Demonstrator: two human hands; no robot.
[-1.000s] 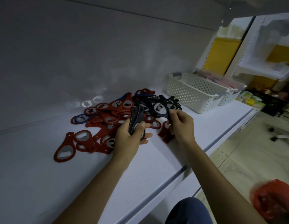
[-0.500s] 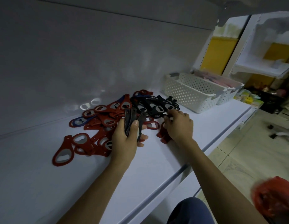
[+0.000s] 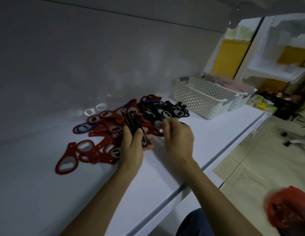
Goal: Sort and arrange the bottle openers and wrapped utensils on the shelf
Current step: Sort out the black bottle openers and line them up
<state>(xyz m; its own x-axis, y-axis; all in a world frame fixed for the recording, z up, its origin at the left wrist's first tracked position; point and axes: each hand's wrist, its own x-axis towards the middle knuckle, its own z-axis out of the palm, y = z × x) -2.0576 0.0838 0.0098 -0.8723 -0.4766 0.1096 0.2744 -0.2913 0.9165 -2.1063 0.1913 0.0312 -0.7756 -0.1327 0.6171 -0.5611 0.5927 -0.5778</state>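
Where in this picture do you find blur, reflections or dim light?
Head view: the right hand is smeared by motion blur; the left hand, gripping black openers, is sharper; the wall shows pale glints mirroring the opener pile; overall light is dim.

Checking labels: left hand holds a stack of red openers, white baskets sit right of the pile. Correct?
Colour wrong: in the head view the left hand grips a stack of black openers, not red. White baskets do sit right of the pile.
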